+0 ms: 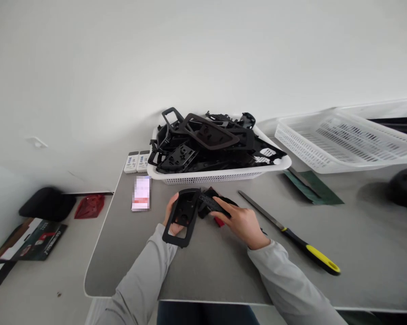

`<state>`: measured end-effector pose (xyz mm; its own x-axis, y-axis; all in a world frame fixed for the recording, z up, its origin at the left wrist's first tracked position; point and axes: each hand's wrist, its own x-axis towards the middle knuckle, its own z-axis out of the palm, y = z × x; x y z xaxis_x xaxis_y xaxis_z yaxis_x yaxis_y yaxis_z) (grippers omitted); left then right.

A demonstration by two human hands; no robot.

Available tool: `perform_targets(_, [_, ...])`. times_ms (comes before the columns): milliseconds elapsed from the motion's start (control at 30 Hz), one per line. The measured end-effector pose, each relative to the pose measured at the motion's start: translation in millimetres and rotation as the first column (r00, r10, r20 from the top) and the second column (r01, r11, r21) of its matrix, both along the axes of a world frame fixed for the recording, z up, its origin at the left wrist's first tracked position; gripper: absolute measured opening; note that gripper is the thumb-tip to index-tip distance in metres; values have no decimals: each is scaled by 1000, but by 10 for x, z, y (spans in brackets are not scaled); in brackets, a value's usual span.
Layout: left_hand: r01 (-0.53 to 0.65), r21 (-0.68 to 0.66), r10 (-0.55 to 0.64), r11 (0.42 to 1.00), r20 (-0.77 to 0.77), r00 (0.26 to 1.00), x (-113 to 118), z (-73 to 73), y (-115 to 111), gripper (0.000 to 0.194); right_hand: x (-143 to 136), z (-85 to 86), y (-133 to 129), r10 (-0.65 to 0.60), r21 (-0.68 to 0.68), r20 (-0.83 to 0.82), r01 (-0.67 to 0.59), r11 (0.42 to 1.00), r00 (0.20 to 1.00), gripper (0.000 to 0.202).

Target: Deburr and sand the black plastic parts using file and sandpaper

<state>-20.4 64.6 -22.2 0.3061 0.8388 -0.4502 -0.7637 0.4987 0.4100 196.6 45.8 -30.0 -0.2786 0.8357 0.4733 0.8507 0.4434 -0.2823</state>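
Presently, the left hand (170, 210) grips one black frame (183, 212), the right hand (244, 224) pinches one dark piece (210, 202), near one file (294, 237)

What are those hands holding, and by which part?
The left hand holds a black frame-like part by its left side, from behind. The right hand's fingers hold a dark piece by its end nearer the palm.
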Motion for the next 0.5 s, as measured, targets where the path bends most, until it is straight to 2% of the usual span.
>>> perform_targets(200, [-22, -40, 17, 999, -118, 993, 9, 61, -56, 29, -52, 59, -34, 61, -14, -29, -61, 998, 998, 49])
perform_targets(500, [-20, -31, 16, 999, -115, 993, 2, 91, -81, 29, -66, 42, -52, 31, -13, -37, -32, 999, 999, 48])
